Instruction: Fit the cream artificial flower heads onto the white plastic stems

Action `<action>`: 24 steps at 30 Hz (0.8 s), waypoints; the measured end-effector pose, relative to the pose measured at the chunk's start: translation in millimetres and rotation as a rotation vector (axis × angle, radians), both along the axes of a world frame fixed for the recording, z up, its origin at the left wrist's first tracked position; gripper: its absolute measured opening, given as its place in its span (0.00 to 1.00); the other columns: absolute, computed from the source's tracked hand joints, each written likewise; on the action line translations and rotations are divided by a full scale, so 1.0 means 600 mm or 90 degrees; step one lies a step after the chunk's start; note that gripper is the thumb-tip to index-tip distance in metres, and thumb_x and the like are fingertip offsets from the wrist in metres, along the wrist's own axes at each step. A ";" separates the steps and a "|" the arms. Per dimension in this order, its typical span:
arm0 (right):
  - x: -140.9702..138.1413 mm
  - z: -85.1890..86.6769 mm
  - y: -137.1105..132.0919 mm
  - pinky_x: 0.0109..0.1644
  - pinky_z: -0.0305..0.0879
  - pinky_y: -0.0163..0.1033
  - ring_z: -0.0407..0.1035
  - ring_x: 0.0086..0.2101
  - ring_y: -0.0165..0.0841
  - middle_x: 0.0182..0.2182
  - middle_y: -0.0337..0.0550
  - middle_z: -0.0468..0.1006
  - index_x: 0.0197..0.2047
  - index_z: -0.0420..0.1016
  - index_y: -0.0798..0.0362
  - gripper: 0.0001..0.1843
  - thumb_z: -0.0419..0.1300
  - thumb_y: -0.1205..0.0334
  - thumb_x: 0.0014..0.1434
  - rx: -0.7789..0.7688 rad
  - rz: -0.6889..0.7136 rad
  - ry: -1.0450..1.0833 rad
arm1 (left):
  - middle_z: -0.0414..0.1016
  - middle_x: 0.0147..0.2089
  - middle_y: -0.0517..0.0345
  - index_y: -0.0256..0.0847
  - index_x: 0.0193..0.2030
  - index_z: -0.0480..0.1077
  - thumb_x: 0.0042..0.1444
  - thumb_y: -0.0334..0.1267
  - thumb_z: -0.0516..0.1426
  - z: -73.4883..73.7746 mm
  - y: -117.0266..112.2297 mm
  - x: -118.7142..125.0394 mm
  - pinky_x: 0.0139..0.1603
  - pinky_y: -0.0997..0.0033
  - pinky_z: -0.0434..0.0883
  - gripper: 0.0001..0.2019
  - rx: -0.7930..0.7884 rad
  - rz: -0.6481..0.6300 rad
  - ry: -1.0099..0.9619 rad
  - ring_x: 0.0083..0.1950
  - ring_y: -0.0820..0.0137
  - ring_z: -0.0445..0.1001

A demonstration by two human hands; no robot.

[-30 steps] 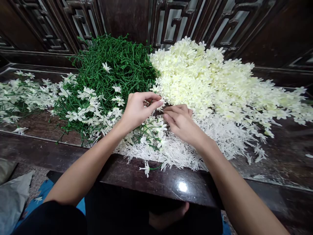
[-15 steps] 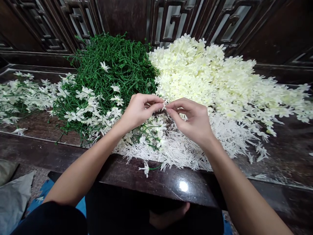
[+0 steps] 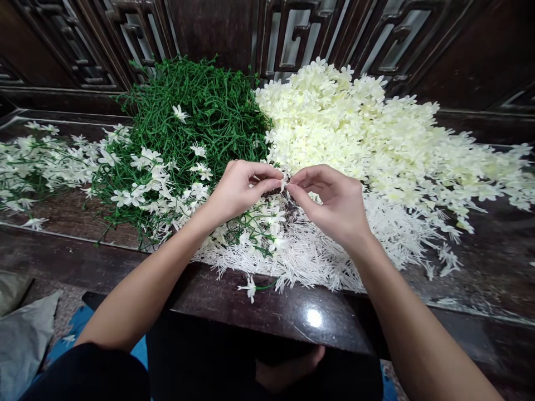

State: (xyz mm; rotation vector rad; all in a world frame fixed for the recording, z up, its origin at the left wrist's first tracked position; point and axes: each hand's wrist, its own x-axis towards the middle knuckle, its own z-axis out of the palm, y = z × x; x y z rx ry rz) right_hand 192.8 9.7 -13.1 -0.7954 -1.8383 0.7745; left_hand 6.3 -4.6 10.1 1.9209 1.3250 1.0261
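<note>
Between left hand (image 3: 238, 188) and right hand (image 3: 336, 206) — one white flower (image 3: 283, 182), pinched

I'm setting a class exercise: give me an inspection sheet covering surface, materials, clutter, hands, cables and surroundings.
Surface: dark bench, shiny along its front edge.
Materials: heaped green stems, cream petals, white strands; one small white piece held.
Clutter: stemmed flowers spread at left; a loose flower on the front edge.
Hands: left hand and right hand both pinch the white piece.
Cables: nothing seen.
Surroundings: carved panel behind; grey sack and blue sheet lower left.
</note>
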 end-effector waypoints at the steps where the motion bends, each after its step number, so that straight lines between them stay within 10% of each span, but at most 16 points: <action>1: 0.000 0.000 0.000 0.41 0.77 0.41 0.75 0.34 0.31 0.33 0.40 0.80 0.38 0.77 0.52 0.08 0.64 0.74 0.56 0.000 0.007 -0.001 | 0.85 0.40 0.54 0.38 0.38 0.81 0.57 0.34 0.60 -0.001 0.000 0.000 0.45 0.69 0.77 0.08 0.001 -0.006 0.000 0.41 0.69 0.81; 24: 0.000 -0.001 0.000 0.43 0.76 0.44 0.76 0.34 0.33 0.32 0.38 0.79 0.35 0.75 0.49 0.06 0.67 0.68 0.55 -0.037 -0.028 0.038 | 0.82 0.36 0.53 0.36 0.35 0.78 0.57 0.38 0.60 0.003 -0.002 0.001 0.40 0.70 0.75 0.08 0.016 -0.001 -0.005 0.37 0.70 0.78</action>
